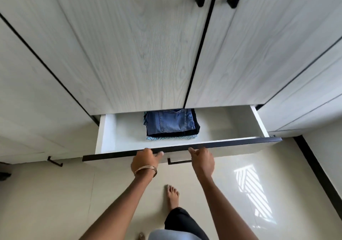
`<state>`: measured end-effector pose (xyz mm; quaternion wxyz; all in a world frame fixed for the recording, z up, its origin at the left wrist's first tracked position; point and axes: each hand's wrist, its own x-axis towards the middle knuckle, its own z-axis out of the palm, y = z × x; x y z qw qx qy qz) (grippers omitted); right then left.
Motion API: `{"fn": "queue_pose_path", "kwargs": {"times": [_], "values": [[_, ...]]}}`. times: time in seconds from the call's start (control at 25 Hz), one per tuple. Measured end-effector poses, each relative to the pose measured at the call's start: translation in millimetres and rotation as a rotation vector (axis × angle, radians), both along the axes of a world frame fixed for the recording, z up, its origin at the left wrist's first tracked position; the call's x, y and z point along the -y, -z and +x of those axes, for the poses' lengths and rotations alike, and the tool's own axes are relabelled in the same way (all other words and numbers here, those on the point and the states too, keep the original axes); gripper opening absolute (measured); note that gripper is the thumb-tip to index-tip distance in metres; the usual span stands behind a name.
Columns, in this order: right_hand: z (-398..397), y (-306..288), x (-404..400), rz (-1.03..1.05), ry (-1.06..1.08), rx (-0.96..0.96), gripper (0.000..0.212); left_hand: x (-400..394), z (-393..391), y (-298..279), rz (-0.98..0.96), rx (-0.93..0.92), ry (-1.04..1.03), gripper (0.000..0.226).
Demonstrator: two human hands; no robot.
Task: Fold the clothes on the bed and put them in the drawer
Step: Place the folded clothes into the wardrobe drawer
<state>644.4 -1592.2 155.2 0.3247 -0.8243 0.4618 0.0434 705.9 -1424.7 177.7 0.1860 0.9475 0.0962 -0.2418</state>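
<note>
**A:** Where are the fingers?

**B:** Both sets sit at the black top edge of the drawer front (231,143). The left hand (144,161) has its fingers curled over that edge, thumb stretched out along the front face, so it grips the rim. The right hand (202,159) lies against the same edge just to the right; its fingers are bent and close together, but whether they hook over the rim or only press on it I cannot tell. A pair of bangles (146,171) rings the left wrist.

**B:** Between the two hands, lower on the front face, is the drawer's black handle (178,162), untouched.

**A:** And the clothes?

**B:** A folded stack (171,126) lies in the open drawer (109,134), near the middle and toward the back, partly under the wardrobe doors (129,55). Blue jeans on top, a darker piece beneath, a pale blue patterned piece at the bottom.

**A:** Room around it?

**B:** Bare white drawer floor on both sides of the stack, and a strip in front between it and the front panel. The stack touches neither side wall.

**A:** Outside the drawer?

**B:** Glossy floor (55,193) below, a bare foot (172,195) under the drawer front, well apart from it.
</note>
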Motion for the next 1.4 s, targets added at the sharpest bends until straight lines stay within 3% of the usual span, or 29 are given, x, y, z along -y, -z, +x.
{"fn": "queue_pose_path", "kwargs": {"times": [0.12,0.16,0.2,0.28,0.36,0.48,0.6,0.68,0.8,0.88,1.0,1.12,1.24,1.4], "values": [[69.6,1.9,17.4,0.738,0.525,0.318,0.017,27.8,52.4,1.2,-0.943,-0.296,-0.913,0.015],[91.0,1.6,25.8,0.870,0.613,0.371,0.015,34.5,73.4,1.4,-1.128,-0.331,-1.049,0.007],[108.4,2.1,33.9,0.946,0.636,0.401,0.019,39.9,89.5,0.8,-1.232,-0.345,-1.093,0.021],[142.8,-2.7,47.3,1.002,0.566,0.445,0.032,53.0,118.4,-5.3,-1.286,-0.347,-1.046,0.036],[164.4,-8.8,53.3,1.017,0.453,0.438,0.042,65.9,135.6,-6.1,-1.229,-0.325,-0.944,0.039],[178.0,-0.6,70.2,0.982,0.201,0.353,0.027,73.6,144.6,8.3,-1.101,-0.229,-0.808,0.027],[173.1,16.9,105.5,0.922,-0.012,0.282,0.031,70.8,132.3,30.1,-0.996,-0.270,-0.526,0.067],[161.6,31.1,120.8,0.730,-0.126,0.154,0.035,66.7,118.8,53.3,-0.766,-0.176,-0.366,0.081],[145.2,89.5,119.4,0.248,-0.576,-0.185,0.026,68.5,100.9,111.0,-0.239,-0.071,0.005,0.061],[137.5,131.3,109.1,0.174,-0.818,-0.347,0.031,78.2,97.9,152.9,-0.119,-0.197,0.284,0.061],[163.6,187.4,95.9,0.001,-1.003,-0.364,0.053,102.6,119.8,206.5,0.027,-0.263,0.590,0.077],[189.8,237.7,92.1,-0.127,-1.083,-0.414,0.067,117.5,147.6,249.2,0.140,-0.241,0.671,0.084],[170.2,278.5,87.9,-0.248,-1.123,-0.454,0.082,113.8,143.1,281.8,0.166,-0.262,0.626,0.090],[164.2,285.5,72.6,-0.249,-1.100,-0.424,0.087,116.0,138.0,292.2,0.143,-0.244,0.542,0.086]]}}
